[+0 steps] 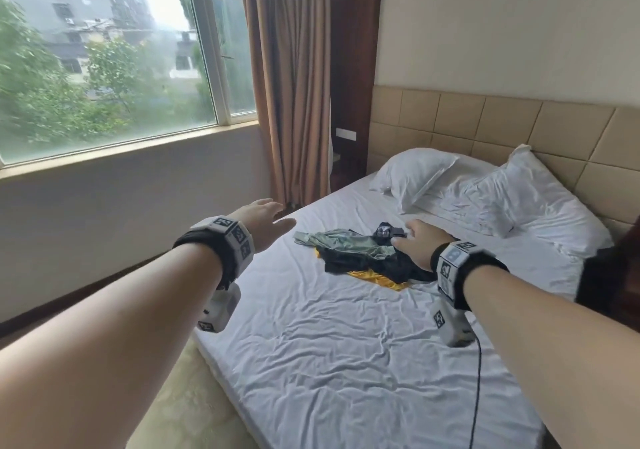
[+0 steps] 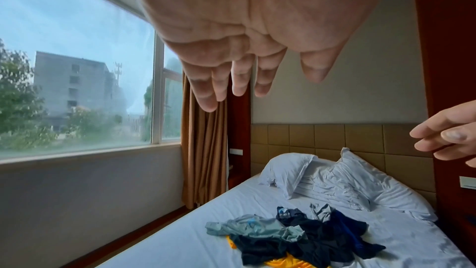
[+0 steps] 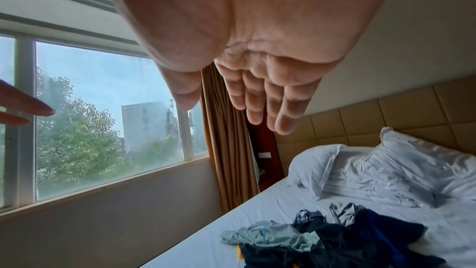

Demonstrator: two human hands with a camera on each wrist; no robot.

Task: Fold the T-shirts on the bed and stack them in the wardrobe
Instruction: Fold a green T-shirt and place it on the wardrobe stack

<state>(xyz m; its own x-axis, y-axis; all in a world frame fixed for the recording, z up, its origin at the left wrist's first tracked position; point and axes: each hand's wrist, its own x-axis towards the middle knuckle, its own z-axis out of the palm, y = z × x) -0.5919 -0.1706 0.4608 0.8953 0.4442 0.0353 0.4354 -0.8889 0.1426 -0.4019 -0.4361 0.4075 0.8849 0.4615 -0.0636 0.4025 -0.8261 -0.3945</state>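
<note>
A crumpled pile of T-shirts lies in the middle of the white bed (image 1: 346,362). In it are a pale green shirt (image 1: 346,242), dark navy and black shirts (image 1: 381,265) and a yellow one (image 1: 379,280) underneath. My right hand (image 1: 408,235) hovers over the pile's right side with straight fingers, holding nothing. Further left, my left hand (image 1: 277,215) is stretched out open over the bed's left edge, apart from the pile. The left wrist view has my left hand (image 2: 268,77) high above the pile (image 2: 296,237). In the right wrist view my right hand (image 3: 231,97) is above the pile (image 3: 322,242).
Two white pillows (image 1: 491,192) lean on the tan padded headboard (image 1: 502,123). A big window (image 1: 104,68) and a brown curtain (image 1: 294,85) stand to the left. A black cable (image 1: 478,379) runs over the bed's right side. Bare sheet lies in front of the pile.
</note>
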